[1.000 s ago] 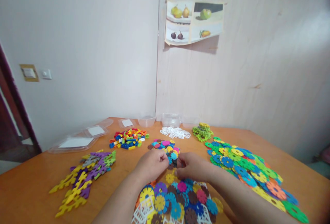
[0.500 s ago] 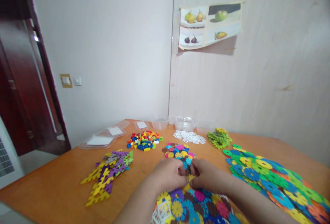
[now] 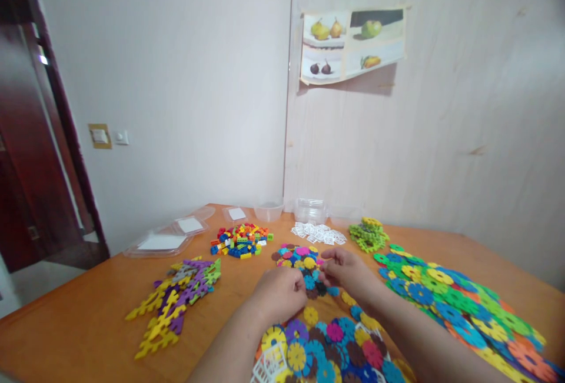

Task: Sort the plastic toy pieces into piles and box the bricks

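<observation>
Far left, on the orange table (image 3: 88,318): clear plastic lids (image 3: 165,239), stacked flat.

Left, nearer: purple, yellow and green jagged interlocking pieces (image 3: 174,300), a loose pile.

Centre-left, far: small coloured building bricks (image 3: 241,240), heaped.

Centre, far: clear tubs (image 3: 309,211) by the wall; white lattice pieces (image 3: 318,233) just in front of them.

Centre: small heap of snowflake discs (image 3: 295,256). Left hand (image 3: 280,292) — fingers curled in at the heap's near edge; what they pinch, if anything, is hidden. Right hand (image 3: 344,271) — fingertips closed over small discs at the heap's right edge, thumb side towards the left hand; exact hold unclear.

Near centre: mixed discs (image 3: 326,347), touching both forearms.

Right, far: green and yellow gear-like pieces (image 3: 368,235).

Right: large green, blue and orange discs (image 3: 454,306), a long spread.

Risk, judged: forearms lie across the near discs — a sweep could scatter them or mix heaps; a slack pinch could drop a disc.
</observation>
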Demonstrator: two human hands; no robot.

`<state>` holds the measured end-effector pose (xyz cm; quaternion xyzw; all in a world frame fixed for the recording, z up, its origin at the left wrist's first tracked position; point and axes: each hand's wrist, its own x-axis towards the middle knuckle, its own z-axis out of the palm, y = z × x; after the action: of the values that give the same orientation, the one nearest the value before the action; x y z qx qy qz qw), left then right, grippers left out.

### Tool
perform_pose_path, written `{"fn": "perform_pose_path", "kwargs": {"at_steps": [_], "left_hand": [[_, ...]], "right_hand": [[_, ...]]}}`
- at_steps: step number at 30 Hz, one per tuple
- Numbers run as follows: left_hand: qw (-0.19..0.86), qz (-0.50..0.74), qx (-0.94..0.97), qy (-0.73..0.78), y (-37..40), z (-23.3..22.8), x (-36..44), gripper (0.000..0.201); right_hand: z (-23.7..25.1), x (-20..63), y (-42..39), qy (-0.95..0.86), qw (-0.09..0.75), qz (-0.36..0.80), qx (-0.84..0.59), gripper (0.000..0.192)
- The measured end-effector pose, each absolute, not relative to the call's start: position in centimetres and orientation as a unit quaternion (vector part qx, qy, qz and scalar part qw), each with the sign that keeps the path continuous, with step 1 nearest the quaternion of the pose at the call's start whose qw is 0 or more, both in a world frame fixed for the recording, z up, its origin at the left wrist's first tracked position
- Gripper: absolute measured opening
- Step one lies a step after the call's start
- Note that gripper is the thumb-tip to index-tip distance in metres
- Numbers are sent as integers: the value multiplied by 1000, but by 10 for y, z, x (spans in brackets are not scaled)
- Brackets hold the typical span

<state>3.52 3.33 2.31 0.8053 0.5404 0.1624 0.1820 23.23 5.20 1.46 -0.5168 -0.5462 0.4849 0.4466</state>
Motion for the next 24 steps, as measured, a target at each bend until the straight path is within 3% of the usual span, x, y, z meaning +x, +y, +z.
{"fn": "perform_pose_path", "kwargs": {"at_steps": [4, 10, 14, 24], "left_hand": [[196, 162, 802, 541, 33, 23, 35, 16], [206, 153, 804, 536, 32, 24, 35, 14], [202, 134, 815, 527, 30, 25, 36, 15], [230, 125, 816, 515, 28, 26, 39, 15]], "right_hand": [[18, 233, 39, -652, 318, 393, -564, 7], [19, 226, 20, -762, 154, 277, -565, 14], [12, 220, 18, -772, 123, 229, -579, 23], [1, 216, 22, -779, 140, 231, -566, 18]]}}
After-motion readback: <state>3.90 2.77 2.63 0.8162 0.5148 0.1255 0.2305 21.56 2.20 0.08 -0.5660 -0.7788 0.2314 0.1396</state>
